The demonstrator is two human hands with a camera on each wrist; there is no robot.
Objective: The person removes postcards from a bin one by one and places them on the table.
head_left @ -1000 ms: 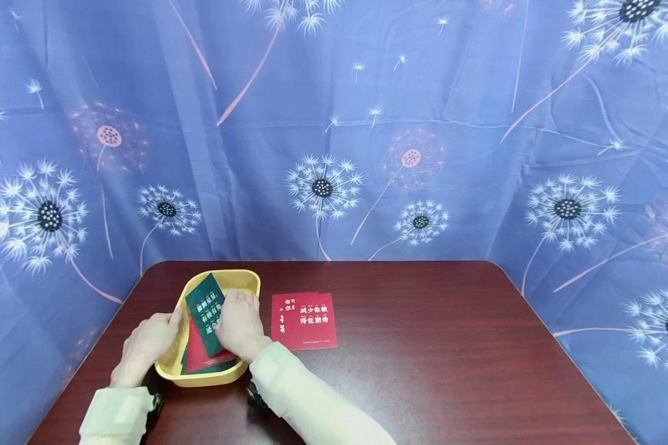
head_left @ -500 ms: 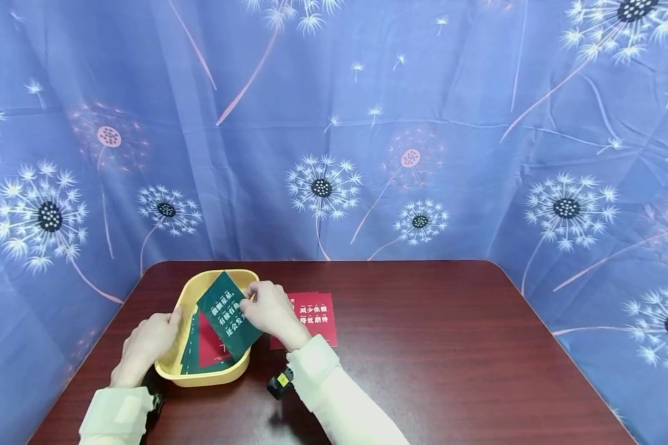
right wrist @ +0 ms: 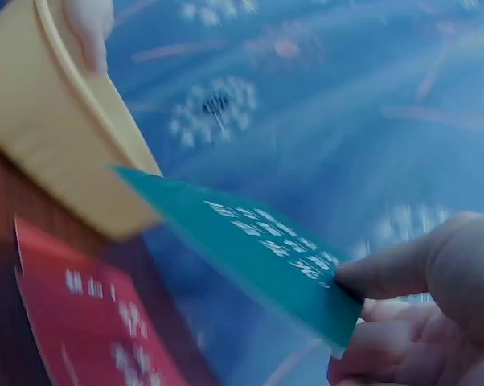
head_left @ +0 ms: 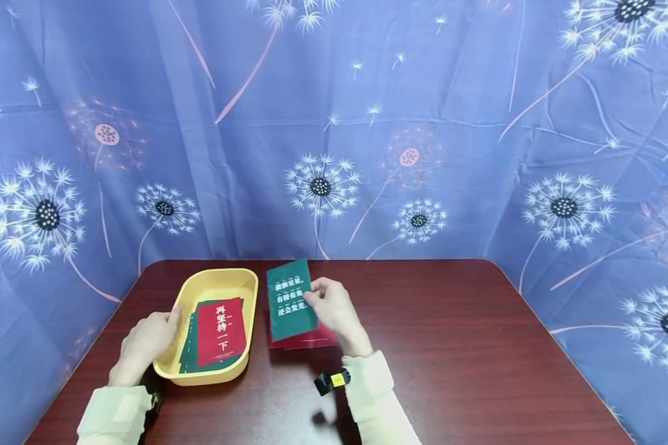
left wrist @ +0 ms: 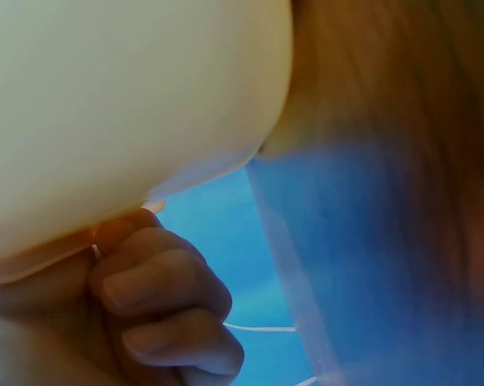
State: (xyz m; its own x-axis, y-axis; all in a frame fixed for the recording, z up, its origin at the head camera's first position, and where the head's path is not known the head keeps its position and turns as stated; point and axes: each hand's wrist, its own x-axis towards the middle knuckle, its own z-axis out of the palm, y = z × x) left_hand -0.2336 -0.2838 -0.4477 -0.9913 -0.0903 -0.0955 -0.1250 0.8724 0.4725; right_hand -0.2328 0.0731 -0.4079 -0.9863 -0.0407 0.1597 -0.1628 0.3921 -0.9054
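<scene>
A green card [head_left: 289, 309] with white lettering is pinched at its right edge between the thumb and fingers of my right hand [head_left: 334, 309]. In the right wrist view the green card [right wrist: 242, 249] tilts above the table, apart from the red cards [right wrist: 89, 322]. Beneath it in the head view, red cards [head_left: 312, 339] lie on the table, partly covered. My left hand [head_left: 147, 343] grips the left rim of the yellow basket [head_left: 200, 281]; the left wrist view shows curled fingers [left wrist: 166, 281] against its wall. Inside the basket, a red card [head_left: 221, 330] lies over green cards [head_left: 188, 355].
The dark red-brown wooden table [head_left: 451, 346] extends to the right of the cards. Behind it hangs a blue curtain [head_left: 245, 185] with a dandelion print. A black device with a yellow patch [head_left: 332, 381] sits at my right wrist.
My right hand has lifted the green card out of the basket and carried it right, over the red cards. The left hand stays on the basket rim.
</scene>
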